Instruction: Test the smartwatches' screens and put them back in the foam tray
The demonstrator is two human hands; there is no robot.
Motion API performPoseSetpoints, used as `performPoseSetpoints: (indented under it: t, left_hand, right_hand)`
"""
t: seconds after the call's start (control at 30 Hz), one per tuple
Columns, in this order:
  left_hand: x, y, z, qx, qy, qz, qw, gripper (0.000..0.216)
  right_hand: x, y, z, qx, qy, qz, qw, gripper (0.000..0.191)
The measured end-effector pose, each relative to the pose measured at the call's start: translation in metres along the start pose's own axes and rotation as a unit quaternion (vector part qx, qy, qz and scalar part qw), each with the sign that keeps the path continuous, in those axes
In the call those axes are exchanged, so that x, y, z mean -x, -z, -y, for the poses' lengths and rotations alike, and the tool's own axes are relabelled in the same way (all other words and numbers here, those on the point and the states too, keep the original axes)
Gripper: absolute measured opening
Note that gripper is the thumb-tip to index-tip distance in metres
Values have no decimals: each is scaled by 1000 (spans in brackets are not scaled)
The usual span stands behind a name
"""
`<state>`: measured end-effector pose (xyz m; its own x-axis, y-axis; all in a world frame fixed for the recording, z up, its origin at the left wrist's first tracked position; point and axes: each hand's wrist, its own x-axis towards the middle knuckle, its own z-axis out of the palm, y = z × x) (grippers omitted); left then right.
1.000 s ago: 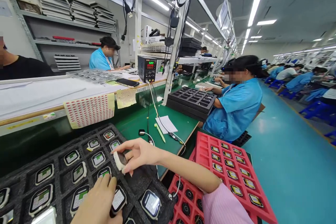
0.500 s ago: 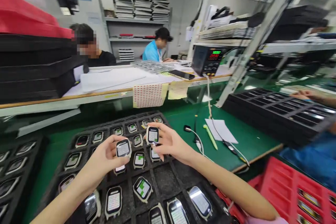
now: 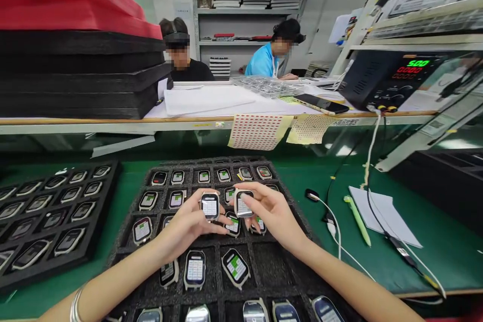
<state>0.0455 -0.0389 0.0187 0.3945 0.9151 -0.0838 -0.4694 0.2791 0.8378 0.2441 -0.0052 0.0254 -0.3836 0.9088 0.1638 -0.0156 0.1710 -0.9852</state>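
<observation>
My left hand [image 3: 186, 225] pinches a small watch body [image 3: 210, 206] with a lit screen facing me. My right hand [image 3: 269, 214] holds a second watch body [image 3: 242, 203] right beside it. Both hands hover over the middle of a black foam tray [image 3: 294, 211] on the green bench. Several more watch bodies lie in its pockets, most with lit screens, such as one with a green patch [image 3: 236, 265]. A few pockets near my right hand have nothing in them.
A second black tray of watch bodies [image 3: 49, 216] lies at the left. A green pen [image 3: 356, 220], white paper [image 3: 381, 214] and cables [image 3: 335, 234] lie at the right. Stacked black and red trays [image 3: 75, 50] and a power supply [image 3: 388, 80] sit on the raised shelf. Two people sit beyond.
My view has swung left and the red tray has left the frame. Both hands have drawn closer together, bringing the two watch bodies side by side over the tray.
</observation>
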Motion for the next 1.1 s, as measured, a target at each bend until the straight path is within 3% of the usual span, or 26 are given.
performPoseSetpoints:
  t: [0.33, 0.53, 0.8, 0.97, 1.1]
  left_hand:
    - [-4, 3, 9, -90, -60, -8, 994, 24]
    - [-2, -2, 4, -58, -57, -26, 996, 23]
    - [5, -3, 6, -33, -49, -26, 998, 36]
    - [7, -4, 6, -34, -54, -25, 998, 52]
    - [7, -4, 5, -25, -39, -31, 998, 48]
  right_hand:
    - [12, 1, 2, -11, -2, 32, 999, 29]
    - [14, 2, -1, -26, 3, 45, 999, 32]
    - [14, -2, 0, -10, -4, -1, 1000, 26]
    - [17, 0, 3, -21, 5, 9, 1000, 28]
    - [19, 1, 5, -28, 13, 16, 999, 32]
